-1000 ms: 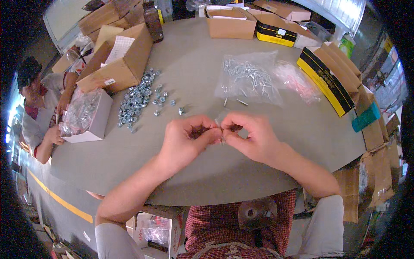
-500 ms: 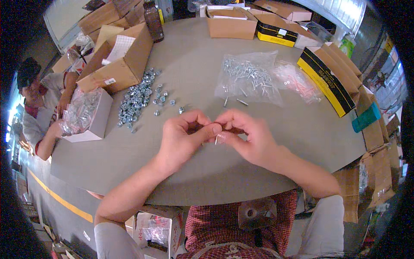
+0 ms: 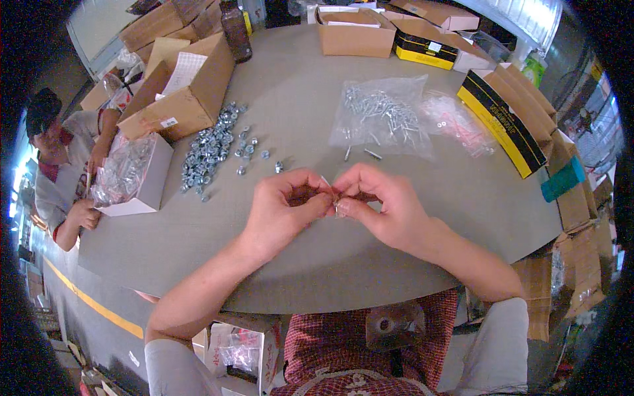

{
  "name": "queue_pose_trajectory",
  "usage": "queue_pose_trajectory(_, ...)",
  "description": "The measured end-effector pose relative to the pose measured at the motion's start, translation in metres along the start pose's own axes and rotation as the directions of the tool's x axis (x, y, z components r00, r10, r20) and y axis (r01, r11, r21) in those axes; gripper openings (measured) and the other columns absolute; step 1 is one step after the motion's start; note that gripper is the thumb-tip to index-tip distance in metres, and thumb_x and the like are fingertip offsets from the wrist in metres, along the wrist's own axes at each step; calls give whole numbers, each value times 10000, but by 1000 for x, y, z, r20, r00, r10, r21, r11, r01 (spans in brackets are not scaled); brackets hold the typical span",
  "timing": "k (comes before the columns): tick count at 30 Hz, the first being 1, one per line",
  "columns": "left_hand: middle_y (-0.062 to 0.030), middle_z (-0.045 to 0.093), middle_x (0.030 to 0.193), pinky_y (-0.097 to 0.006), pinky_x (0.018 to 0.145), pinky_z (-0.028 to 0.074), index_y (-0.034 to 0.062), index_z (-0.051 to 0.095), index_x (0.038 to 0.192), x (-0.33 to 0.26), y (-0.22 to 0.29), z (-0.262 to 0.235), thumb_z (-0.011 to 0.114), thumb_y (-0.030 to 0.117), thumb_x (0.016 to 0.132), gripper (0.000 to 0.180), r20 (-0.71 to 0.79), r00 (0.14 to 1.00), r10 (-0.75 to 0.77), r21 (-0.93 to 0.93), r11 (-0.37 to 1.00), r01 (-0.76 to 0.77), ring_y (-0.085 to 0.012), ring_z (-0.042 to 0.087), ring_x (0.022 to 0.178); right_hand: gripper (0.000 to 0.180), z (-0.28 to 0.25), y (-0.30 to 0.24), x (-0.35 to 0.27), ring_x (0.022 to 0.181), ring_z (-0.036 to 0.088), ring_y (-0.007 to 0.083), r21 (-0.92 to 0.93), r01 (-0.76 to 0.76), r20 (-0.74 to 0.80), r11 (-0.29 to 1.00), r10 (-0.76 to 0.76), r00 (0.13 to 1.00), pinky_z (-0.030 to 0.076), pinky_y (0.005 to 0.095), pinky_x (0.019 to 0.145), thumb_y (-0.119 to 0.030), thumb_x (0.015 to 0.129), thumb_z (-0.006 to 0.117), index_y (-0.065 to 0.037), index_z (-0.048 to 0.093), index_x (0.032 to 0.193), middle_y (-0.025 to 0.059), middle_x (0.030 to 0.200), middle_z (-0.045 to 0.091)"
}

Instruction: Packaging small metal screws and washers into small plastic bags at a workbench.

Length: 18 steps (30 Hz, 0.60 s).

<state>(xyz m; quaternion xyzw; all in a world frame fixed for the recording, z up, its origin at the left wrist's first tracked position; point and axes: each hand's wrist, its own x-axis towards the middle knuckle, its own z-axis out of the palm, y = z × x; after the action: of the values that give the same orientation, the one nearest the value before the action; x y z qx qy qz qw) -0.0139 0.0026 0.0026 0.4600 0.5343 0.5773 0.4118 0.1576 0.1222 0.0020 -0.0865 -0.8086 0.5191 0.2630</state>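
Two hands meet right in the middle of the frame, fingertips pinched together over the grey round table [image 3: 409, 99]. The left hand [image 3: 284, 208] and the right hand [image 3: 380, 208] are both curled in tight, and between them there's a small metal fastener [image 3: 337, 210], looks like a little screw with something on it, too tiny to say more. Both hands are grasping it from either side, held up off the tabletop and close to the body, which I'd guess is just so the person can see what the fingertips are doing.

Supplies sit within easy reach. A loose pile of nuts [image 3: 211, 148] is spread out up and to the left of the hands, and a clear bag of screws [image 3: 383, 115] lies up and to the right, with a couple of screws spilled out near its lower edge. Next to that, further right, is a bag of pinkish washers [image 3: 456, 125]. Cardboard boxes [image 3: 191, 92] ring the far edge, and yellow-and-black cartons [image 3: 505, 129] line the right side.

At the left edge another person [image 3: 63, 171] is handling a white box with a plastic bag [image 3: 129, 175] in it.
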Motion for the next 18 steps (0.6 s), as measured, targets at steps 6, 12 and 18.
queue_pose_trajectory(6,-17,677,862,-236,716,490,39,645,917,-3,-2,0,687,31,888,51,-19,997,74,173,982,-70,-89,623,800,269,5,-9,-1,859,692,310,-284,105,36,953,-98,995,551,409,759,-78,845,685,-40,576,1088,156,951,670)
queue_pose_trajectory(12,-36,702,895,-247,731,504,25,658,949,-3,1,3,677,37,895,58,-38,998,57,215,975,-47,-100,645,812,257,5,-2,-1,872,681,358,-231,91,-5,969,-94,996,541,437,747,-70,858,658,-44,580,1102,176,951,666)
queue_pose_trajectory(18,-69,713,927,-276,767,534,-12,658,1009,-1,-1,3,639,21,918,99,-36,997,64,140,988,-58,-127,664,847,262,2,-3,-2,871,673,380,-293,98,-23,951,-110,994,536,442,737,-35,866,616,-50,594,1126,177,952,675)
